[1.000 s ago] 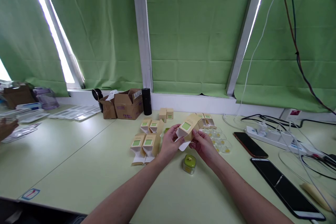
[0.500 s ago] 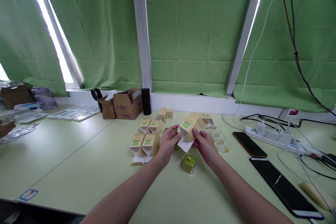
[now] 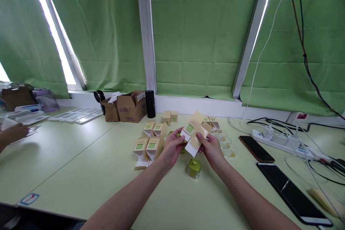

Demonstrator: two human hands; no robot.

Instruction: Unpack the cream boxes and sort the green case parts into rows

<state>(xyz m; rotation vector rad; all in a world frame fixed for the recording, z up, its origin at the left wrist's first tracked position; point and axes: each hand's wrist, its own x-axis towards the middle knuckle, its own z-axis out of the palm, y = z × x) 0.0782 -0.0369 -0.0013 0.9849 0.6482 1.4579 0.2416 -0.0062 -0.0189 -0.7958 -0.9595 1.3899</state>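
Between my two hands I hold a small tan cardboard box [image 3: 194, 125] with a green window, its flaps open and a white inner flap hanging down. My left hand [image 3: 174, 146] pinches its left edge. On its right side, the fingers of my right hand [image 3: 211, 148] are closed, thumb on the front panel. Just below stands a small clear jar with a green lid [image 3: 194, 168]. More green lids are partly hidden behind my left fingers. Left of my hands, several similar boxes [image 3: 151, 146] stand with their lower flaps open.
Two small boxes [image 3: 170, 116] stand near the wall, and clear plastic pieces [image 3: 229, 146] lie right of my hands. Phones [image 3: 292, 190] and a power strip [image 3: 283, 142] with cables occupy the right. Cartons [image 3: 131, 107] and a black cylinder [image 3: 150, 104] are at back left. Another person's hand [image 3: 14, 134] handles sheets.
The box between my hands has gone from a fuller, squared shape to a flatter one, its top flap now pointing up. At far left, the other person's hand has come further into view.
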